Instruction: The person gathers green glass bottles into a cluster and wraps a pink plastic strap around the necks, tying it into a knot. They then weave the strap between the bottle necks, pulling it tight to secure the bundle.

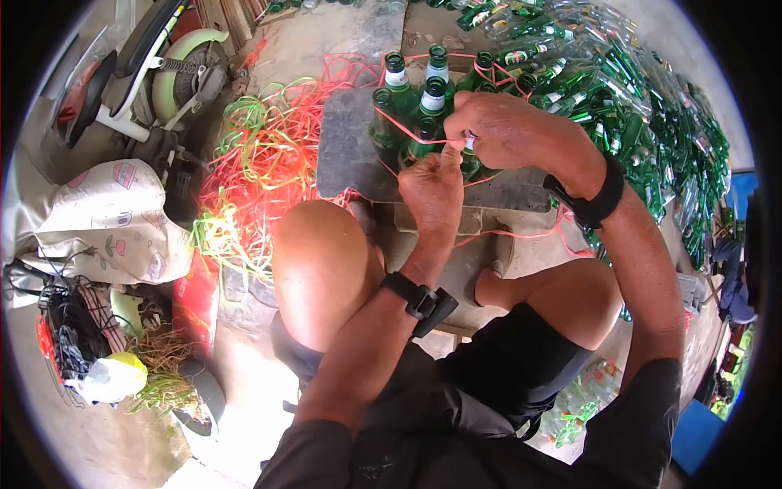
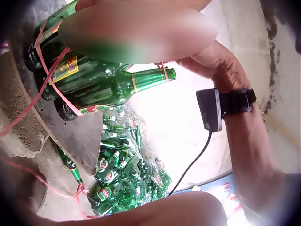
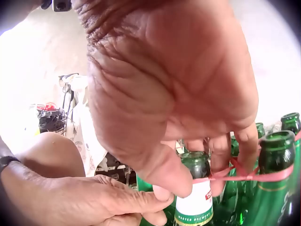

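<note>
Bottles of green glass stand upright in a tight cluster on a dark slab, which serves as a low counter in front of the seated person's bare knees. A thin red strap runs around the necks of the cluster, and in the right wrist view it lies stretched across two bottle necks, just under the fingertips.

The right hand reaches over the near side of the cluster with its fingers curled down; thumb and fingers pinch the red strap against a bottle neck that carries a white label. The left hand comes up from below, just beside the right, its fingers bent and its fingertips touching the right thumb at the strap; it appears to grip the same strap, though the exact hold is partly hidden. Both wrists wear black bands with small cameras.

In the left wrist view the bundled bottles lie across the picture, the strap crossing their bodies near a yellow label.

Behind and to the right of the slab spreads a large heap of green bottles, lying loose on the ground. To the left of the slab lies a tangle of red, orange and green straps. Farther left stand a light-coloured cloth bag and part of a motor scooter.
</note>
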Demonstrator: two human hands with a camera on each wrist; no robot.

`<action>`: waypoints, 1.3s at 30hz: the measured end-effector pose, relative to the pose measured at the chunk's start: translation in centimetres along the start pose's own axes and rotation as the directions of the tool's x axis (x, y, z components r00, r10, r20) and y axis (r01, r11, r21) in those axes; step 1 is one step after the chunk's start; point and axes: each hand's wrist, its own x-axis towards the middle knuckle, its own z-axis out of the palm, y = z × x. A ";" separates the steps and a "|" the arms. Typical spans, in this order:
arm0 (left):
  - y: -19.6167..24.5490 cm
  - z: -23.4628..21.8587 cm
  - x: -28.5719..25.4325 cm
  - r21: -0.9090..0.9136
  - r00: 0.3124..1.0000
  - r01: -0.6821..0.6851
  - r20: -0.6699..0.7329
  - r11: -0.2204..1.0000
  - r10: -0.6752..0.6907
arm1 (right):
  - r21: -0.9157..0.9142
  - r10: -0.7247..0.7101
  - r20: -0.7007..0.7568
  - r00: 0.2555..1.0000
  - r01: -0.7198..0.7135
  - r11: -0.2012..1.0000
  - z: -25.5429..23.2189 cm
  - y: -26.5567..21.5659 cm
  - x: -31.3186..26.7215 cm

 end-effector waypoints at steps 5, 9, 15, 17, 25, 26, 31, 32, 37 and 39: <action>0.1 0.1 -0.4 0.024 0.994 -0.110 -0.017 0.994 0.110 | -0.222 0.059 0.170 0.984 -0.020 0.975 -1.9 -2.4 0.6; 0.1 0.1 -0.5 0.001 0.995 -0.102 -0.016 0.995 0.102 | -0.474 -0.074 0.127 0.989 0.126 0.872 -1.4 -2.4 0.3; 0.1 0.0 -0.7 -0.022 0.996 -0.094 0.007 0.995 0.094 | -0.623 -0.190 0.067 0.979 0.190 0.759 -1.7 -2.9 0.0; 0.2 -0.3 -0.6 -0.017 0.998 -0.064 0.026 0.998 0.064 | -0.648 -0.253 0.051 0.966 0.225 0.728 -1.9 -2.6 0.1; 1.6 -0.5 -0.9 -0.045 0.998 -0.013 0.056 0.999 0.016 | -0.810 -0.310 0.097 0.946 0.256 0.528 -2.7 -2.9 0.4; 1.5 -0.4 -0.9 -0.045 0.998 -0.026 0.052 0.999 0.028 | -0.805 -0.333 0.088 0.939 0.264 0.532 -2.8 -2.7 0.4; 1.4 -0.2 -1.0 -0.109 0.997 -0.043 0.058 0.993 0.049 | -0.819 -0.362 0.081 0.929 0.269 0.507 -3.6 -2.6 0.8; 1.5 -0.2 -1.0 -0.119 0.997 -0.025 0.068 0.993 0.034 | -0.829 -0.338 0.094 0.937 0.262 0.495 -3.9 -2.7 0.9; 1.7 0.0 -1.1 -0.170 0.997 0.008 0.080 0.985 0.006 | -0.823 -0.315 0.101 0.944 0.257 0.507 -4.7 -2.1 1.7; 1.7 0.0 -1.1 -0.194 0.997 0.006 0.080 0.981 0.010 | -0.839 -0.250 0.149 0.957 0.256 0.480 -5.3 -2.2 1.9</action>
